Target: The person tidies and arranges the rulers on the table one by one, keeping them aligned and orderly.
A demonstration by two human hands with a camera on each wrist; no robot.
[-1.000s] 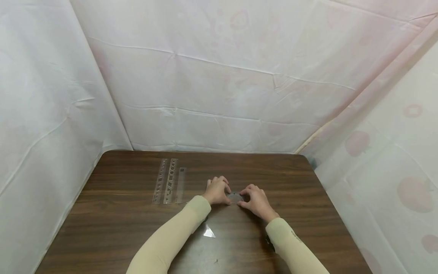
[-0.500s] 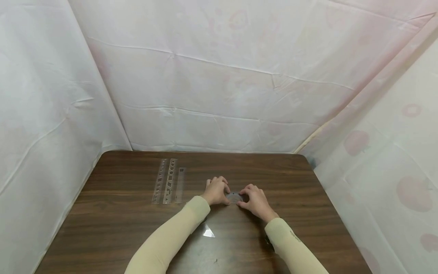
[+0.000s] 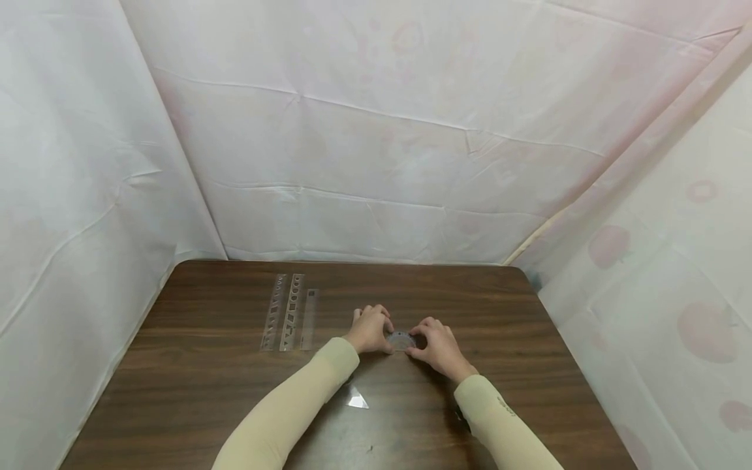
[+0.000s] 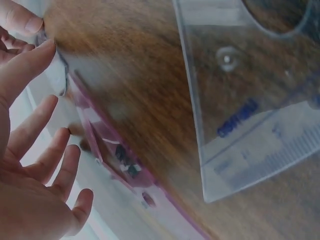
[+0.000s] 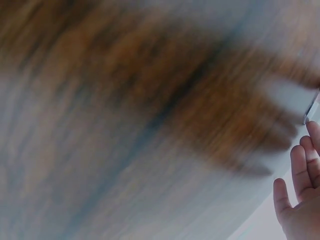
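Head view, centre frame: I see a small clear half-round protractor (image 3: 402,340) on the table (image 3: 194,365), pinched between left hand (image 3: 369,328) and right hand (image 3: 439,346). Left wrist view: clear set square (image 4: 250,90), upper right. Right wrist view: blurred.

The head view is evenly and softly lit from above; no hard shadows are cast, and a pale sheen is seen on the table (image 3: 194,365) near its front edge. Straight lines are bowed towards the frame edges by the wide lens. The left wrist view is dim and partly out of focus, with the set square (image 4: 250,100) rendered fairly sharp. The right wrist view is heavily smeared by motion blur.
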